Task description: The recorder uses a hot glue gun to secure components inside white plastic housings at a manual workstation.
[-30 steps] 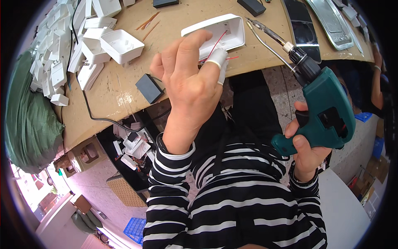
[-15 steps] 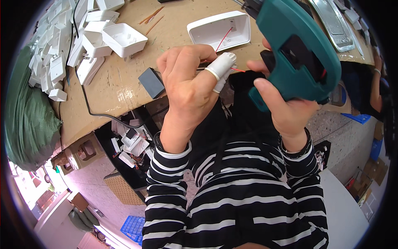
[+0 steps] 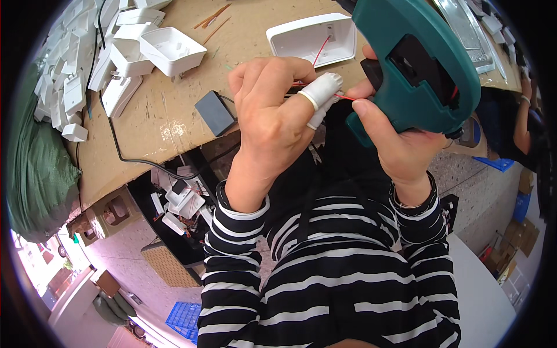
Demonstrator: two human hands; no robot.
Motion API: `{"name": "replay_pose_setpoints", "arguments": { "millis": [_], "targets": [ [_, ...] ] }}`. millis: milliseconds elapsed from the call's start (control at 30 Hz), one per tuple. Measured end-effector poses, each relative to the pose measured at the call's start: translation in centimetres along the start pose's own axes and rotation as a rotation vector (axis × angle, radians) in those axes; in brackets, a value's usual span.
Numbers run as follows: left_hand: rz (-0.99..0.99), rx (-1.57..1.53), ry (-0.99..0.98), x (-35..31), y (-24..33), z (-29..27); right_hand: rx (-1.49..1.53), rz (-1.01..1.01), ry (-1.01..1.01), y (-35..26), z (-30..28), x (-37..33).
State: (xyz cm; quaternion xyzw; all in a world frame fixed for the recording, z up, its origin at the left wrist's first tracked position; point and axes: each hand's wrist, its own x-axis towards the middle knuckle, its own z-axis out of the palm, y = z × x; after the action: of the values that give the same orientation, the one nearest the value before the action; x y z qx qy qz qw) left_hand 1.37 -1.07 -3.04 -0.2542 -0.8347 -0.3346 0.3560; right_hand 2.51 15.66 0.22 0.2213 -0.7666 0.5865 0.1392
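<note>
My left hand (image 3: 268, 119), with white finger cots (image 3: 319, 95) on thumb and forefinger, pinches a thin red wire (image 3: 347, 98). The wire also shows running up into a white plastic housing (image 3: 284, 43), which lies hollow side up on the bench beyond the hand. My right hand (image 3: 403, 153) holds a dark green power drill (image 3: 406, 26) with black parts, its front end cut off by the top edge. The right thumb and forefinger meet at the wire's free end. Beside my left wrist sits a small dark grey block (image 3: 214, 113) with a cable.
White plastic housings (image 3: 174, 52) are heaped at the far left by a green sack (image 3: 43, 174). A black cable (image 3: 125, 158) crosses the bench (image 3: 168, 116). Below its edge stands a black bin (image 3: 185, 200) of white parts. Another person's arm (image 3: 522, 122) shows at far right.
My left hand has moved slightly right, toward the drill. The right thumb and forefinger have closed onto the red wire's end, which stood free before.
</note>
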Motion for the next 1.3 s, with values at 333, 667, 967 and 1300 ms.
{"name": "replay_pose_setpoints", "arguments": {
  "millis": [333,667,967,1300],
  "targets": [
    [0.037,-0.153,0.087,-0.6,-0.5,0.5,-0.139,-0.001,0.079,0.3,0.3,-0.5],
    [-0.002,-0.148,0.072,-0.5,-0.4,0.2,-0.038,0.1,0.058,0.2,-0.2,-0.4],
    [0.011,-0.152,0.068,-0.6,-0.5,0.2,-0.014,0.101,0.032,0.5,-0.1,-0.3],
    [0.043,-0.156,0.098,-0.5,-0.5,0.4,-0.2,-0.001,0.127,0.2,0.8,-0.4]
  ]
}}
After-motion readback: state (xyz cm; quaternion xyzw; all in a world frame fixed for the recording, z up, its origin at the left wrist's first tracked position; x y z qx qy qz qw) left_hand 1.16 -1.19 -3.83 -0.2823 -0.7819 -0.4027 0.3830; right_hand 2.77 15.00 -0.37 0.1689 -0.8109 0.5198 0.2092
